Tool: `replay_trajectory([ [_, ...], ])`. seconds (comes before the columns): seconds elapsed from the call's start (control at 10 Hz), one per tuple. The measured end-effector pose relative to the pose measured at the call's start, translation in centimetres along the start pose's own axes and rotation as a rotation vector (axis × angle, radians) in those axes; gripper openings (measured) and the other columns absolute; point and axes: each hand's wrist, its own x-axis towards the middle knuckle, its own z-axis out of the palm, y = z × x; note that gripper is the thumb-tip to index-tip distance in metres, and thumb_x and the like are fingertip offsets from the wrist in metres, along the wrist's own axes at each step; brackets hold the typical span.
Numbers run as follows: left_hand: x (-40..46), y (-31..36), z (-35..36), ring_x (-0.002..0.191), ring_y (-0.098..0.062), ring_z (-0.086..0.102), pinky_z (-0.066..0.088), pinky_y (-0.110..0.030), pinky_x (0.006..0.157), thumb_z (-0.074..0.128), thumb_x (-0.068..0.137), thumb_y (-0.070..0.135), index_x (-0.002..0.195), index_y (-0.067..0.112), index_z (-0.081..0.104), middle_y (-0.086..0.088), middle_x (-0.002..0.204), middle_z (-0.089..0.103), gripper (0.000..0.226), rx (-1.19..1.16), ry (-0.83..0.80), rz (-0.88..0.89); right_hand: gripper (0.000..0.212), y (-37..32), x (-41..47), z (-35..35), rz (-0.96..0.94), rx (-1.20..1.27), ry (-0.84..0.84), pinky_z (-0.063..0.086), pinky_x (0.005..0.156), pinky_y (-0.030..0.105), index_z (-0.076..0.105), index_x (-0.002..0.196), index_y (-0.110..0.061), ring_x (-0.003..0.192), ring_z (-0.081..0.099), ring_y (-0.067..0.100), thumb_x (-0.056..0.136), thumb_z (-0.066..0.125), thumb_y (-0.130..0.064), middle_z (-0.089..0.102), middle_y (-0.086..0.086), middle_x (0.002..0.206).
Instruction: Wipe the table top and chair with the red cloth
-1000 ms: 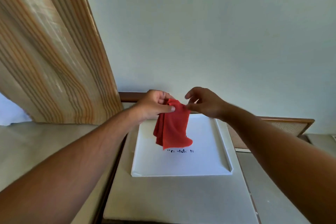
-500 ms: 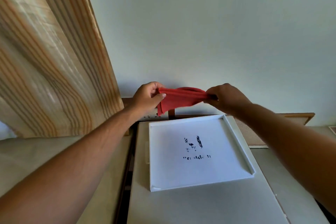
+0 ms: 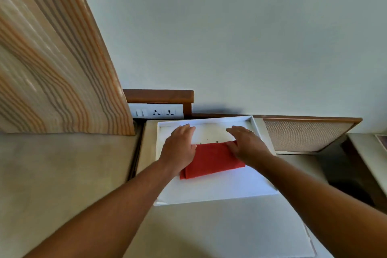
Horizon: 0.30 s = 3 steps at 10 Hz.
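While you lean over the pale beige desk [image 3: 209, 226], your left hand [image 3: 180, 148] flat with fingers spread on the folded red cloth [image 3: 211, 161], your right hand [image 3: 247, 146] flat on its right edge, cloth lying inside the shallow white square tray [image 3: 219, 192], striped orange curtain [image 3: 52, 58] at left.

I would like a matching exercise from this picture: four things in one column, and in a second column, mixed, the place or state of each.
Things:
1. red cloth
2. white tray
3. striped curtain
4. wall sockets

Places or states:
A. hangs at the left
B. folded flat, under both hands
C. on the wall behind the table, under a wooden ledge
D. lies on the table top, holds the cloth

Pairs: 1-B, 2-D, 3-A, 4-C

The left hand and right hand lie flat, fingers spread.
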Motion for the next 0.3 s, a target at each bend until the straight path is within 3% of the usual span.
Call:
replay_trajectory([
  [0.1,-1.5,2.0,2.9,0.148,-0.027,0.027,0.025,-0.043,0.118,0.037,0.102,0.042,0.153,0.019,0.031,-0.005,0.161,0.031,0.057,0.104,-0.056,0.063,0.057,-1.3,-0.4,3.4,-0.029,-0.082,-0.046,0.020,0.118,0.041,0.027,0.152,-0.019,0.149,0.019,0.027,0.101,0.033,-0.043,0.021,0.008,0.162],
  [0.2,-2.3,2.2,4.8,0.150,-0.028,0.022,0.012,-0.041,0.122,0.022,0.104,0.043,0.155,0.018,0.026,-0.006,0.163,0.024,0.057,0.183,-0.099,0.043,0.058,-1.4,-0.6,5.5,-0.020,-0.132,-0.044,0.011,0.121,0.043,0.020,0.154,-0.019,0.151,0.009,0.030,0.101,0.019,-0.044,0.011,0.010,0.164],
  [0.3,0.1,2.4,2.8,0.152,-0.030,0.013,0.007,-0.042,0.122,0.027,0.103,0.040,0.156,0.015,0.020,-0.010,0.165,0.015,0.059,0.236,-0.014,0.073,0.062,-2.2,1.5,3.5,-0.060,-0.212,0.048,0.003,0.121,0.045,0.011,0.156,-0.017,0.151,0.002,0.029,0.101,0.026,-0.041,0.000,0.011,0.165],
])
